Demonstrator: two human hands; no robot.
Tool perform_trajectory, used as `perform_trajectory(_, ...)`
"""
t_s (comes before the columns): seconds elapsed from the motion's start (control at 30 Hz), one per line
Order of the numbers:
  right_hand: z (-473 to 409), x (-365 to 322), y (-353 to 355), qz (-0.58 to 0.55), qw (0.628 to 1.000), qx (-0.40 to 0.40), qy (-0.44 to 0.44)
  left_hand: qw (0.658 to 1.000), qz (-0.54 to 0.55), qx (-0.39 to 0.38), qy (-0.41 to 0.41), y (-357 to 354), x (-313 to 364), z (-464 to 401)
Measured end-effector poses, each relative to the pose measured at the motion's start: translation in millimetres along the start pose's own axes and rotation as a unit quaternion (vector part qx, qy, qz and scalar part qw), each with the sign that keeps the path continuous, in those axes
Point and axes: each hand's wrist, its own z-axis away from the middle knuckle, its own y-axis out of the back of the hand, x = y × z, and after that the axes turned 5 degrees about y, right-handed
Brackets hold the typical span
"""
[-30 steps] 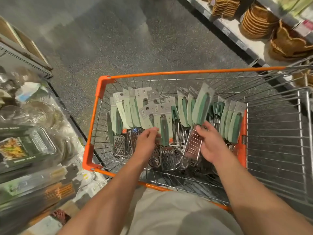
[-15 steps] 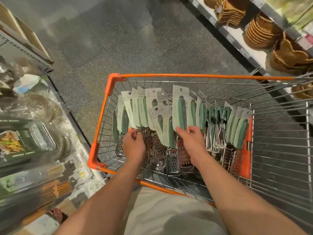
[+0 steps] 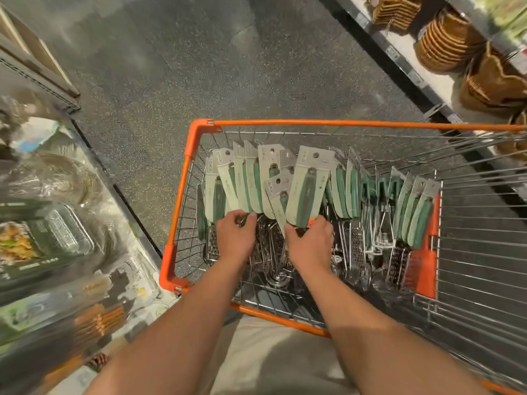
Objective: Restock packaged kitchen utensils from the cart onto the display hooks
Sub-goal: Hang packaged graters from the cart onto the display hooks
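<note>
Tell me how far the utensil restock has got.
Nothing looks hung yet: no display hooks are in view. In hand: the right hand grips one carded grater, while the left hand holds others in the row. Left: the cart is still packed with green-handled packs.

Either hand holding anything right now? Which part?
Right hand grips a carded green-handled grater at the card's lower end, where handle meets metal. Left hand has its grip on metal utensil parts below the cards; which item is unclear.
</note>
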Motion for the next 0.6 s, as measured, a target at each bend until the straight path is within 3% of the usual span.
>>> perform_trajectory(0.2,-7,-2,-2,-0.008,1.0,-0.003,-0.015,0.996,0.08,-0.03,0.01,-3,8,-7)
perform_trajectory(0.6,-11,-7,6,-0.106,0.992,-0.071,-0.01,0.995,0.084,-0.037,0.04,1,11,-10)
